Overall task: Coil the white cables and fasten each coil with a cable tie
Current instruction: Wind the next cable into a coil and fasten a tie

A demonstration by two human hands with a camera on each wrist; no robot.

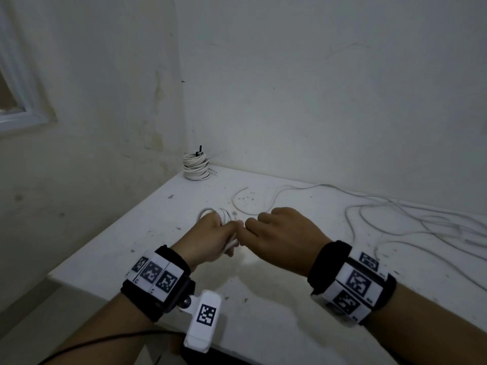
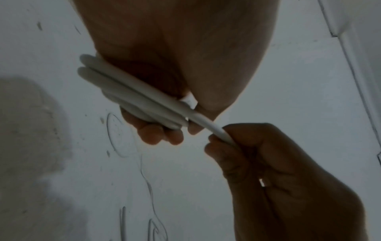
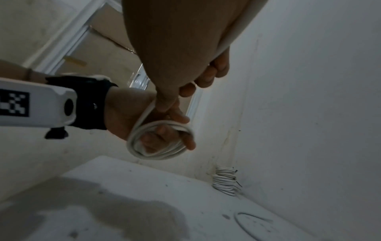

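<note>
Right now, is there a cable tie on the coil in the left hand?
No: the right wrist view shows the coil looped bare around the left hand, no tie on it.

Two hands are seen: one left hand [image 1: 210, 237] and one right hand [image 1: 283, 234]. One part-wound coil [image 1: 220, 216], one stack of finished coils [image 1: 196, 167] and one table [image 1: 263, 299] are counted; the loose cables [image 1: 408, 219] cannot be counted.

Tied coils [image 1: 197, 167] sit in the table's [image 1: 263, 299] far corner, loose cables [image 1: 411, 219] right.
</note>
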